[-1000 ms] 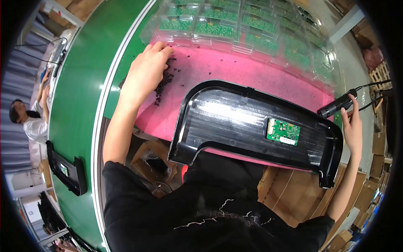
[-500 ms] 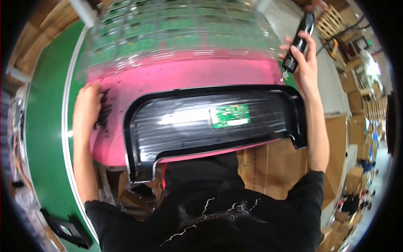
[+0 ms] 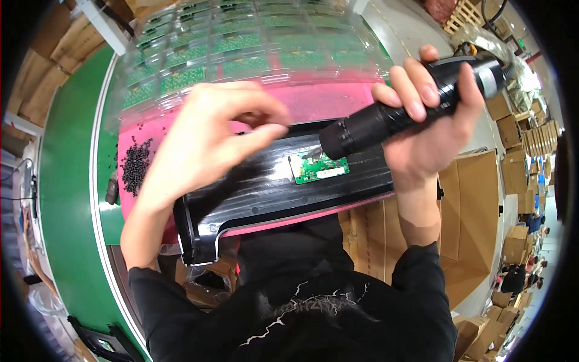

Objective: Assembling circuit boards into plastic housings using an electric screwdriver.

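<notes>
A black electric screwdriver (image 3: 368,127) is wrapped in the fingers of my right hand (image 3: 416,148). It slants down to the left, its nose end over a small green circuit board (image 3: 307,172). The board rests inside a long black plastic housing (image 3: 259,196) on the pink mat. My left hand (image 3: 205,136) hovers above the housing's left part, thumb and forefinger pinched close to the screwdriver's nose. Whatever the pinch holds is too small to name. A pile of small black screws (image 3: 136,164) lies on the mat beside my left forearm.
Stacked clear plastic trays (image 3: 235,45) of green boards stand at the far side of the pink mat (image 3: 313,99). A green table surface (image 3: 69,163) runs along the left, with another black housing (image 3: 105,341) at lower left. A cardboard box (image 3: 464,223) sits at the right.
My left hand has come from the screw pile to over the housing. My right hand has brought the screwdriver from the far right down over the circuit board.
</notes>
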Demonstrator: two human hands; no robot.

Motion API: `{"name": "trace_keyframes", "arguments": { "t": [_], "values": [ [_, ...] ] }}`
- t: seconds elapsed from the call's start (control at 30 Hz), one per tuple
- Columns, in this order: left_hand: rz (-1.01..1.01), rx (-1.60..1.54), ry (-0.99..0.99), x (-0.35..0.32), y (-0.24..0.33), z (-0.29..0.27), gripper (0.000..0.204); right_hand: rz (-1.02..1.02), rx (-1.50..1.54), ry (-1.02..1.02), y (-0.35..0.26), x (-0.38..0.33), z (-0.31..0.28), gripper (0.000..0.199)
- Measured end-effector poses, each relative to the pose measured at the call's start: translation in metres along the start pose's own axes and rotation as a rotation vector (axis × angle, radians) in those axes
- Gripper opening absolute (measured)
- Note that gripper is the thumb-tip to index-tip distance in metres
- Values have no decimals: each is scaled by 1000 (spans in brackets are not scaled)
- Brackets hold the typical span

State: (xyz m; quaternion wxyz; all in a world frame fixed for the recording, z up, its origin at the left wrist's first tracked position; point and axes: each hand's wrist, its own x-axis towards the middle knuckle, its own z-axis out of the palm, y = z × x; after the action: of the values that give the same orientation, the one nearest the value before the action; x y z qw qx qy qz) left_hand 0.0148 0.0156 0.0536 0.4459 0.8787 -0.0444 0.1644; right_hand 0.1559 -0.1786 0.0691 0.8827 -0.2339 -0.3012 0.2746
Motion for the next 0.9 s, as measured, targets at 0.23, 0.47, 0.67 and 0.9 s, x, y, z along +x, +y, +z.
{"name": "trace_keyframes", "arguments": {
  "t": [0.23,0.47,0.67,0.9],
  "values": [
    [-299,-755,-249,9,-6,9,17,-114,46,-200,-9,-13,21,34],
    [-288,-703,-163,7,-17,6,21,-263,-120,-268,-10,-23,26,37],
    [-188,-596,-131,5,-23,18,34,-308,-177,-267,-6,-24,23,36],
    [-318,-654,-160,4,-17,19,45,-302,-177,-288,-2,-23,20,38]
  ]
}}
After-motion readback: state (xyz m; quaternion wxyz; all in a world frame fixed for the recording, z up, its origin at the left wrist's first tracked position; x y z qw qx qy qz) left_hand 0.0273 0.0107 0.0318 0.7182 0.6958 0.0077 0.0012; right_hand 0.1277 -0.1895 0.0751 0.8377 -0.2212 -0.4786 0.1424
